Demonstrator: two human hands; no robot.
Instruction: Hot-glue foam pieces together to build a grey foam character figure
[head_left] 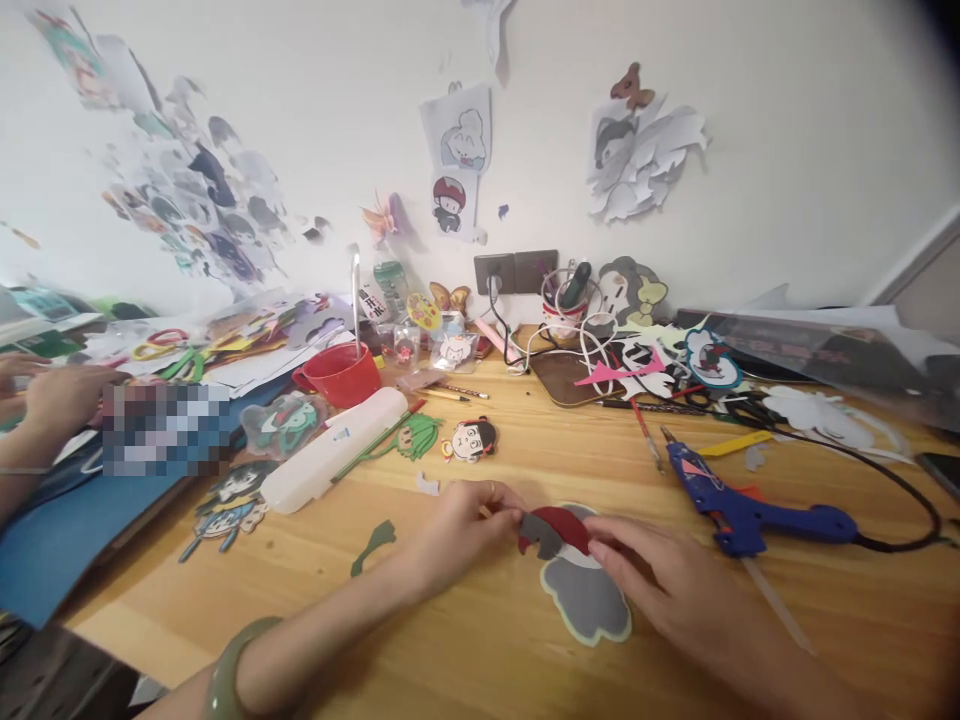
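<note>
Between my two hands is a small dark red and grey paper or felt cutout (564, 527). The thumb and fingers of my left hand (476, 525) pinch its left end, where the grey part hangs. My right hand (651, 570) has its thumb and fingertips closed on the right edge. Just beneath, partly covered by it, a larger grey cutout with a pale green border (589, 600) lies on the wooden table (465, 640). A dark green cut piece (373, 547) rests by my left forearm. Right of my right hand lies a blue glue gun (757, 510) on its side.
A cartoon head cutout (471, 440), a white case (334, 450) and a red mug (341, 375) stand or lie beyond my left hand. Cables and paper scraps crowd the back right. At far left, another person's hand (67, 400) is over a blue sheet (135, 530).
</note>
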